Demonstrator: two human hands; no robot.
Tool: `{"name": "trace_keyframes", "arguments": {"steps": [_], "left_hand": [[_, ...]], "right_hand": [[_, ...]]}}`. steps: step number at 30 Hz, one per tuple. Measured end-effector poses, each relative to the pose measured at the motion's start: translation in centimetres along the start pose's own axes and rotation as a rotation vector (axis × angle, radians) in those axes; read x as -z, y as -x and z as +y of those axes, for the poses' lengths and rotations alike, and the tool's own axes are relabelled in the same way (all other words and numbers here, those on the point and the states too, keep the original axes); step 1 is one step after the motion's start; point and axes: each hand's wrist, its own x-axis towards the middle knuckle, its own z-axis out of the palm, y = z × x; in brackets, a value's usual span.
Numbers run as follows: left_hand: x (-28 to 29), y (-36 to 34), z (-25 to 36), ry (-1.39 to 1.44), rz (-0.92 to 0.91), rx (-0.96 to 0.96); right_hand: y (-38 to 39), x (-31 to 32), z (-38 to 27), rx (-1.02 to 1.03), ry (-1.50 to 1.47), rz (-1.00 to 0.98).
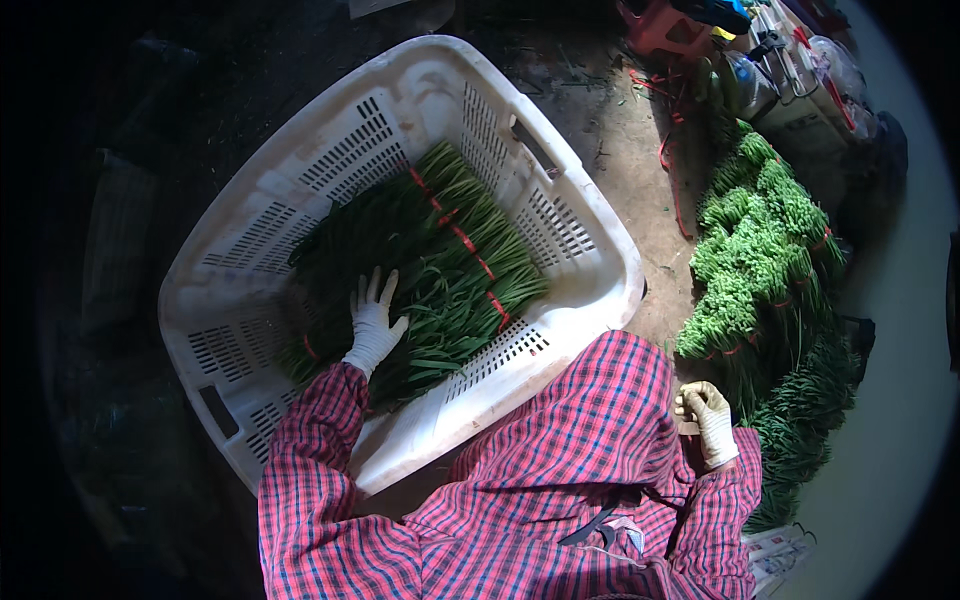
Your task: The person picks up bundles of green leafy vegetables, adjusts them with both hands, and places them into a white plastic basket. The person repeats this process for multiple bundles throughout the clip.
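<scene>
My left hand (374, 322), in a white glove, lies with fingers spread on the dark leaves of Chinese chive bunches (485, 225). Those bunches lie side by side in a large white slotted plastic basket (590, 215), their stalks toward the upper right, bound with red ties. My right hand (708, 421), gloved too, is held beside my raised knee with its fingers curled in; nothing shows between them. Close by it, at the right, more tied chive bunches (735, 265) are stacked with their pale cut ends facing up and left.
Red tie strips (678, 190) trail over the brown floor (635, 150) between basket and stack. At the top right are a red plastic stool (665, 28) and a box (815, 115) with bags and odds and ends. A pale wall (900, 330) borders the right side.
</scene>
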Motion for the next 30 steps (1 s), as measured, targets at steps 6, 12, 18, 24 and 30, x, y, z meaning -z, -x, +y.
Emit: {"name": "trace_keyframes", "arguments": {"steps": [6, 12, 18, 24, 30], "left_hand": [[-2.2, -3.4, 7.2, -0.231, -0.096, -0.113], [-1.7, -4.1, 7.7, -0.384, -0.232, -0.067], [-1.1, -4.6, 8.1, -0.446, -0.32, -0.03], [-0.7, -5.2, 7.7, -0.416, -0.375, -0.01], [0.5, -5.0, 6.5, -0.122, -0.32, -0.038]], "right_hand": [[-5.3, 3.0, 6.6, -0.329, 0.263, 0.061], [-12.7, 5.6, 12.2, -0.368, -0.187, 0.693], [-18.5, 10.7, 6.2, 0.223, 0.136, 1.311], [-21.4, 19.1, -7.1, 0.611, 1.011, 1.08], [-22.7, 21.9, -11.8, 0.297, 1.274, 0.756]]}}
